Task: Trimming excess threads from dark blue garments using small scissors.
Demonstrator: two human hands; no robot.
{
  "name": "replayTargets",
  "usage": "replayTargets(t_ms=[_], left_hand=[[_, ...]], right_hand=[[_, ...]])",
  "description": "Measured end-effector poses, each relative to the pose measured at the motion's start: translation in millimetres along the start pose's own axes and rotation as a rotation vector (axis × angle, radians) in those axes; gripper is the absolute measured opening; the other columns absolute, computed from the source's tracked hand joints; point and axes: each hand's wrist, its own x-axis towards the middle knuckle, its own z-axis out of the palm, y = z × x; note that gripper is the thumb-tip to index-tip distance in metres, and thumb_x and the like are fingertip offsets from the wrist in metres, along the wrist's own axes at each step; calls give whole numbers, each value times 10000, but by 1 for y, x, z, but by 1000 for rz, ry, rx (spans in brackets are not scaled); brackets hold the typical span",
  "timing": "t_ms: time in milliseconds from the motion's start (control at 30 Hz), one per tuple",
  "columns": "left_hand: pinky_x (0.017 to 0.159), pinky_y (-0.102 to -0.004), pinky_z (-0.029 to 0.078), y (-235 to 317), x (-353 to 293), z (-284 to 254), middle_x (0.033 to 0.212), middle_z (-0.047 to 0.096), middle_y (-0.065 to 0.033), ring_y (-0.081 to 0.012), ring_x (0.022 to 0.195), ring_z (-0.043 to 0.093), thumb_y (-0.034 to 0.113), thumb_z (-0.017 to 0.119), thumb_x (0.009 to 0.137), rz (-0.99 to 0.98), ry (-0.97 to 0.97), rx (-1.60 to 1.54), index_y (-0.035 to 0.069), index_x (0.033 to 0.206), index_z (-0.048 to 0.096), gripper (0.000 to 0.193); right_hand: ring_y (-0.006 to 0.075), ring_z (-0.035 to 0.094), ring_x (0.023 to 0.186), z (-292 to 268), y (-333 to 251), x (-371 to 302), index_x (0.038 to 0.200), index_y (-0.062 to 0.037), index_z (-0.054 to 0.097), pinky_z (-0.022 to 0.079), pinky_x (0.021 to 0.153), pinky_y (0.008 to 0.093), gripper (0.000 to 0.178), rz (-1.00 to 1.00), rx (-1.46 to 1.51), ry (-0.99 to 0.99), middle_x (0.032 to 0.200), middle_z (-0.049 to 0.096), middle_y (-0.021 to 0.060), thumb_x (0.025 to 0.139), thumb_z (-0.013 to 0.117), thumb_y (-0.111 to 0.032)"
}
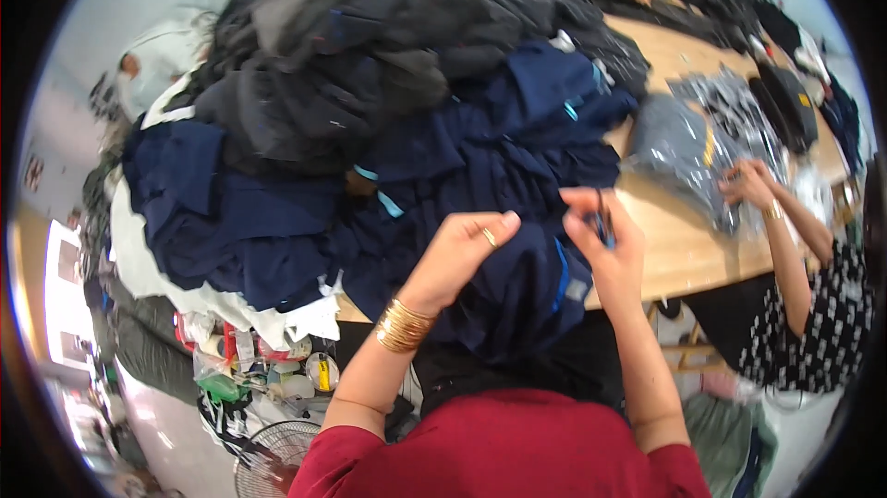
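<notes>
Above a heap of navy garments point(517, 285), my left hand point(457, 253) is raised with thumb and fingers pinched together. Whatever lies in that pinch is too small to make out. A gold ring and a stack of gold bangles point(404, 327) show on that finger and wrist. My right hand point(610, 244) is level with it, a short gap to the right, curled around small dark thread snips point(605, 225) with a blue part. The navy cloth has light-blue and bright-blue trims and hangs over the table's near edge. Neither hand visibly grips the cloth.
Dark grey garments point(351, 45) are piled high behind the navy ones. On the right, a co-worker's hands point(748, 186) touch a plastic-wrapped grey package point(679, 151) on the wooden table point(665, 262). Another person's arm reaches in at the back. A fan point(277, 461) stands low left.
</notes>
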Motion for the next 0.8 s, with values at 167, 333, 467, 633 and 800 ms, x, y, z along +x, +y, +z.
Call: replayTargets(t_ms=[167,333,467,633,800], left_hand=[[668,-177,390,-33,-1,-12,767,548,105,14,720,453,253,527,930,-1,74,-153,23,788,639,292],[706,-173,384,-71,-7,-41,788,550,90,2,751,458,258,527,927,68,185,48,-6,886,626,285],[742,-251,428,-40,-26,-36,891,594,-44,-129,830,539,155,574,867,458,367,871,41,986,601,167],[760,-360,449,94,-89,3,894,593,-99,-244,862,575,338,469,931,908,-387,132,13,885,594,351],[615,-272,415,109,-106,30,822,589,-71,-175,694,527,216,549,903,1196,-390,-46,40,833,586,193]], right_hand=[[87,521,780,8,28,-27,962,-28,644,370,591,184,268,46,-89,-138,961,573,28,699,688,2],[181,567,959,33,68,-31,1110,-38,590,436,810,259,403,106,-10,-210,1006,599,94,722,695,-55],[99,508,687,36,103,-23,881,4,604,408,631,239,186,218,-199,-323,725,577,42,742,691,-83],[56,408,619,45,119,-10,805,6,576,346,572,212,147,272,-33,-214,640,474,-34,776,671,-103],[50,418,627,51,100,-11,802,9,577,351,583,209,133,215,-63,-223,643,481,-30,777,664,-89]])
